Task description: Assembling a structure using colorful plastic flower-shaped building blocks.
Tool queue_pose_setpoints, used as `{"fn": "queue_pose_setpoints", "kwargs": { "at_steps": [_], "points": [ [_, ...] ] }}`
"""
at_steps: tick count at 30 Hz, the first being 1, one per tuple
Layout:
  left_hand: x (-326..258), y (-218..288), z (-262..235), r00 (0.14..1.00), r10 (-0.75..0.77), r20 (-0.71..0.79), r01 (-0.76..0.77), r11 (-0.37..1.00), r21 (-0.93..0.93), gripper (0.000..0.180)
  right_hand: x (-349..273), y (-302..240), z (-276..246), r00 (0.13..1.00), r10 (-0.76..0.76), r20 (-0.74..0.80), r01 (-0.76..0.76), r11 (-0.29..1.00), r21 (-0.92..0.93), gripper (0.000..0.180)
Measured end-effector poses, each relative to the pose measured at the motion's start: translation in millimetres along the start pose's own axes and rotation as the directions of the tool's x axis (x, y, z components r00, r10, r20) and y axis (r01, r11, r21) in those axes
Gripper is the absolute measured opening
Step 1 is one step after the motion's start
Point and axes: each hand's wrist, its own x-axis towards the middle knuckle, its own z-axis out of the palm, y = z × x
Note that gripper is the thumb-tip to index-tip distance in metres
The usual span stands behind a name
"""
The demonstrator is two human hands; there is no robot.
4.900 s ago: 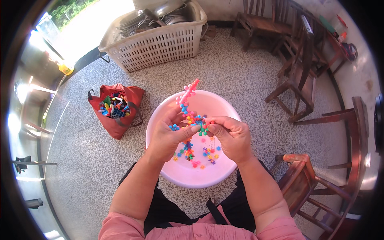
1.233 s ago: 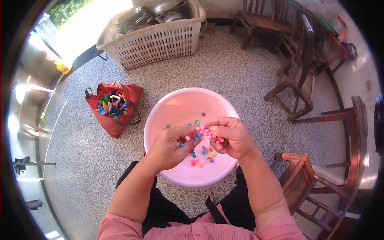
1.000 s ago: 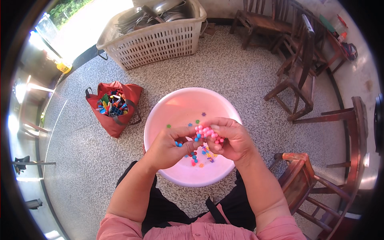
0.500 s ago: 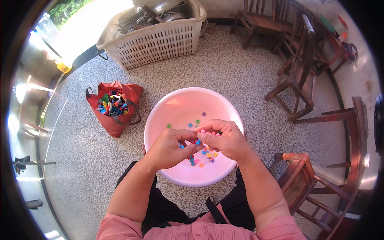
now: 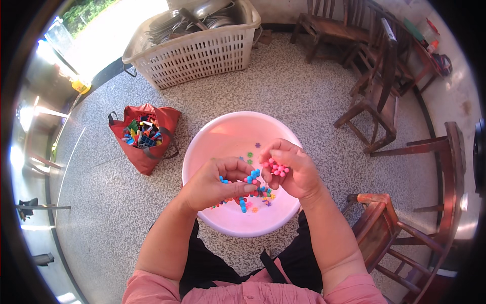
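Over a pink plastic basin [image 5: 228,133] I hold small knobbed toy pieces in both hands. My left hand [image 5: 212,186] is closed on a cluster of joined blue, pink and red knobbed pieces [image 5: 252,176], part of which hangs below its fingers. To its right, my right hand [image 5: 299,171] pinches a few pink knobbed pieces [image 5: 279,169], one shaped like a flower. A gap separates the two hands. Small flower-shaped pieces in green [image 5: 249,155], purple, yellow and other colours lie scattered on the basin floor, partly hidden by my hands.
Left of the basin stands a red cloth bag [image 5: 147,164] full of mixed toy parts. A white slatted basket [image 5: 202,63] with metal kitchenware sits at the far side. Dark wooden chairs [image 5: 377,114] line the right. The floor is speckled [image 5: 288,86].
My right hand has drawn away from the left, up and rightward, with pink pieces in its fingers. My left hand has turned slightly, showing more of the blue and pink cluster.
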Motion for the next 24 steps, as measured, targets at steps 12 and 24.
{"fn": "queue_pose_setpoints", "kwargs": {
  "at_steps": [12,24],
  "points": [
    [8.8,0.1,-8.8,0.99,-0.138,-0.001,0.138,0.99,0.025,0.021,5.6,12.6,-4.5,0.92,-0.262,0.293,0.392,0.663,-0.638,0.01],
    [13.8,-6.3,-13.7,0.996,-0.08,-0.033,0.066,0.952,-0.298,0.025,6.7,1.9,-4.6,0.997,-0.072,-0.027,0.072,0.997,-0.014,0.014]
  ]
}}
